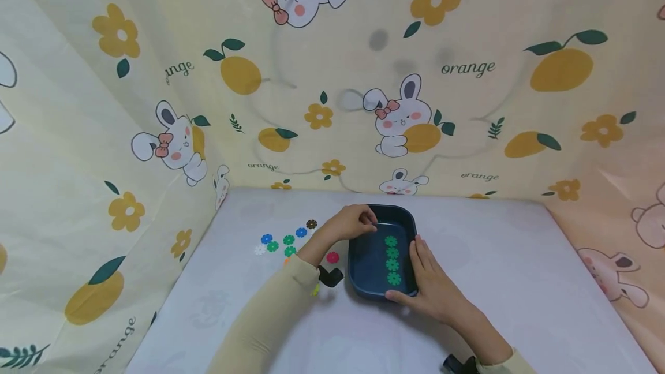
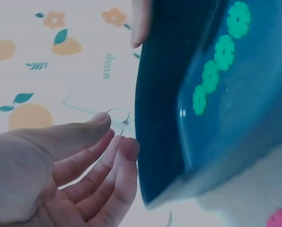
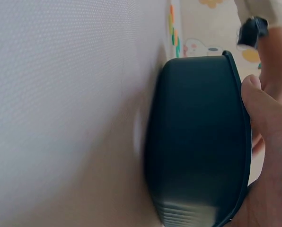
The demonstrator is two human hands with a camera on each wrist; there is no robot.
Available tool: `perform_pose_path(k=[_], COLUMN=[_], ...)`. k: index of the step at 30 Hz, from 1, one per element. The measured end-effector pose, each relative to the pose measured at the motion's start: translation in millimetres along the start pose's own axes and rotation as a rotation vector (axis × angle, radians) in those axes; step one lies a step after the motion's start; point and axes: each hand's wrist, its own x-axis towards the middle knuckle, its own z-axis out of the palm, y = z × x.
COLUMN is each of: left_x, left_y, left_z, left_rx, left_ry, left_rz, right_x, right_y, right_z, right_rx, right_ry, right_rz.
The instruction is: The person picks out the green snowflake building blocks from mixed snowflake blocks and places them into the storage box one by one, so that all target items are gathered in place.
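Note:
A dark blue tray [image 1: 372, 264] stands on the white table. In it, several green notched discs [image 1: 392, 253] lie in a row along the right side. My left hand [image 1: 349, 223] hovers at the tray's far left corner with fingers bent; in the left wrist view a gap shows between thumb [image 2: 101, 120] and fingers, and I see nothing held there. Against the tray's right wall lies my right hand [image 1: 436, 287], fingers straight, its thumb [image 3: 252, 85] on the near rim.
Left of the tray are scattered loose discs: green [image 1: 288, 239], blue [image 1: 266, 238], white [image 1: 260, 250], brown [image 1: 311, 224] and red [image 1: 332, 257]. My left forearm partly covers orange and yellow ones. A patterned curtain [image 1: 312, 74] hangs behind the table.

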Motion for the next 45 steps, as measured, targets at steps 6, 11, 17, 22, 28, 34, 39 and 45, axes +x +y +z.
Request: perform_pose_path(k=[6, 11, 17, 22, 28, 34, 39, 45], left_x=[-33.0, -61.0, -92.3, -113.7, -129.9, -137.0, -140.5, -138.6], left_y=[-23.4, -44.2, -67.7, -88.2, -107.3, -113.6, -113.1, -111.1], left_z=[-12.5, -21.0, -27.5, -22.8, -14.1, -4.9, 1.1, 1.3], left_rx=[-0.048, -0.028, -0.009, -0.006, -0.016, 0.014, 0.071, 0.126], left_ry=[0.0, 0.006, 0.009, -0.009, -0.005, 0.024, 0.034, 0.04], left_rz=[-0.007, -0.04, -0.053, -0.098, -0.2, -0.274, -0.273, -0.248], right_x=[1.2, 0.5, -1.2, -1.0, 0.1, -0.8, -0.8, 0.6], right_y=[0.9, -2.0, -4.8, -2.3, -1.6, -3.3, -2.3, 0.5], right_z=[3.2, 0.4, -4.2, -2.5, -0.6, -2.2, -1.3, 1.4], right_rx=[-0.002, 0.006, 0.011, 0.009, 0.01, 0.002, -0.015, -0.02], right_ry=[-0.004, -0.004, 0.001, -0.013, -0.011, 0.0, 0.011, 0.018], right_rz=[0.003, 0.003, 0.004, 0.017, 0.015, 0.009, 0.0, 0.001])
